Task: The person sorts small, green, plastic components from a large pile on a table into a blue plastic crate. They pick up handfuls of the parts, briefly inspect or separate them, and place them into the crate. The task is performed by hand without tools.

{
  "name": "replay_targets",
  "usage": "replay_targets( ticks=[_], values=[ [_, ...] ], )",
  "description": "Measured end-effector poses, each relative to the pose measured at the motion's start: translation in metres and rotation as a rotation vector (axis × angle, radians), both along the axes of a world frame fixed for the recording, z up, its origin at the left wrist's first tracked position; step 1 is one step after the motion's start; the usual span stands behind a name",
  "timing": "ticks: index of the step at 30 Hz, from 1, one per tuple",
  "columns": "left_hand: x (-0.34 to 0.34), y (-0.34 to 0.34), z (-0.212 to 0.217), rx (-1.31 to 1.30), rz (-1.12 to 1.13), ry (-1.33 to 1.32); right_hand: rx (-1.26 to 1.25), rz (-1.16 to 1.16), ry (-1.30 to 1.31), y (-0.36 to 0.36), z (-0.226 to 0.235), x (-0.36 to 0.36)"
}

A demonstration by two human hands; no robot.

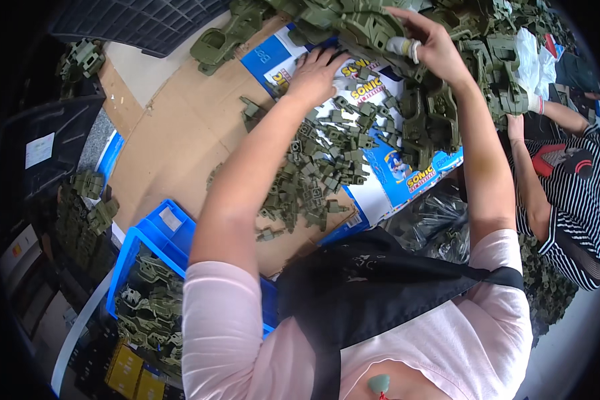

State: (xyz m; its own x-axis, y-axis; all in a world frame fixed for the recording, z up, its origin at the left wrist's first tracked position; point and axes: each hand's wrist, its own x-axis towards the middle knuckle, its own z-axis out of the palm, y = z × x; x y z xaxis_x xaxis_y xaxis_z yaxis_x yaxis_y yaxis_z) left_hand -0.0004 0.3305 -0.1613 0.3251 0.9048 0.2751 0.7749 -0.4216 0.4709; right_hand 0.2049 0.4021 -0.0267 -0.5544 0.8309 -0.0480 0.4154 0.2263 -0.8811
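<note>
My left hand [317,75] lies with fingers spread near the far edge of the printed cardboard, beside several large olive-green plastic parts [370,27]. Nothing shows in its grasp. My right hand [437,53] hovers at the large parts, forefinger stretched out and thumb apart, with white tape wrapped round a digit. Whether its fingertips touch a part I cannot make out. Between my forearms spreads a loose heap of small olive-green plastic pieces [313,170], covering part of the blue and white printed cardboard [387,190].
Brown cardboard [180,127] covers the table's left side. A blue crate [130,257] of green parts stands at the lower left, and a black crate [140,30] at the upper left. More large green parts pile up on the right [430,117]. A co-worker in a striped shirt [573,220] is at the right.
</note>
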Motion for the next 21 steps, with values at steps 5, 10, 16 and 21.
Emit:
replay_targets(
  ticks=[5, 10, 16, 21],
  values=[
    [-0.015, -0.049, 0.036, -0.538, -0.215, 0.324, 0.115, 0.094, -0.041, 0.001, 0.018, -0.010],
    [0.033, -0.013, 0.022, -0.035, -0.210, -0.004, 0.013, 0.079, -0.062, 0.002, 0.022, -0.016],
    [0.025, -0.031, 0.040, -0.469, -0.184, 0.271, 0.052, 0.088, -0.064, 0.009, 0.014, -0.008],
    [0.007, 0.007, 0.011, -0.262, 0.396, -0.188, -0.004, -0.028, -0.166, 0.002, 0.026, -0.006]
  ],
)
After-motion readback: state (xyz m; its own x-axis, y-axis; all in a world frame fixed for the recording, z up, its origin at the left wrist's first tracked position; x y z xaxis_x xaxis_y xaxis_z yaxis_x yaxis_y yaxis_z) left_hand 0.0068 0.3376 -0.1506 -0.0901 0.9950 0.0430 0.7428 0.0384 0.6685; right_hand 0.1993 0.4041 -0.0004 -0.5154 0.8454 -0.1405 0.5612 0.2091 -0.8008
